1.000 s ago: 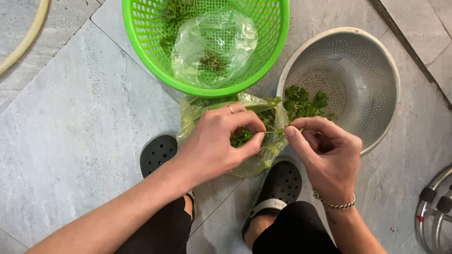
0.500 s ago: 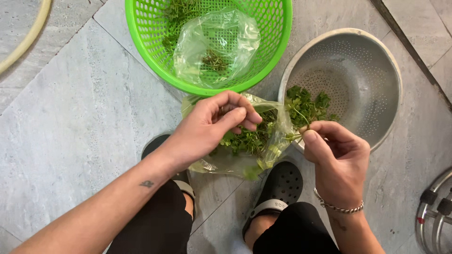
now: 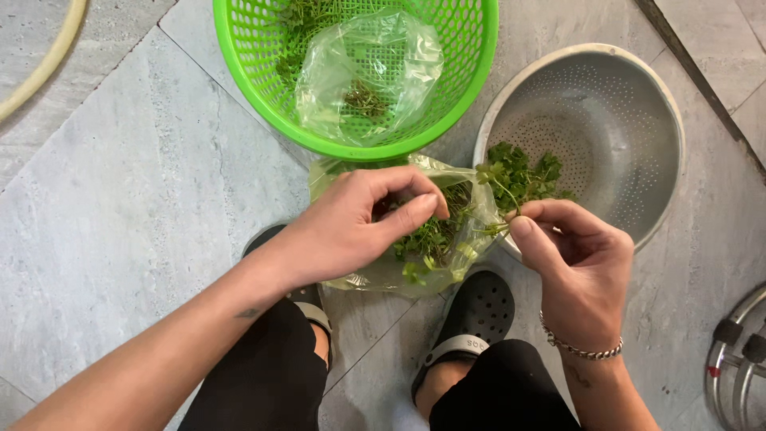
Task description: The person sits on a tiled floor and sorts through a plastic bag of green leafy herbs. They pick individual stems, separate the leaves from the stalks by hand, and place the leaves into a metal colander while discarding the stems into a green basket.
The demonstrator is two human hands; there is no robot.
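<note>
Nearest me, my right hand (image 3: 578, 267): grip pinched shut on a leafy green herb sprig (image 3: 517, 177), stem running toward 11 o'clock over the perforated steel colander (image 3: 638, 96). At its 9 o'clock, my left hand (image 3: 351, 223): fingers curled inside the clear plastic bag of greens (image 3: 431, 247); whether they hold anything, I cannot tell. Farthest, 12 o'clock: bright green plastic basket (image 3: 239, 72).

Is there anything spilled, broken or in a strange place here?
Nothing stands out. The herbs stay in the right hand over the metal colander; the left hand reaches into the plastic bag of greens. A second bag lies inside the green basket. No leaves show on the floor.
</note>
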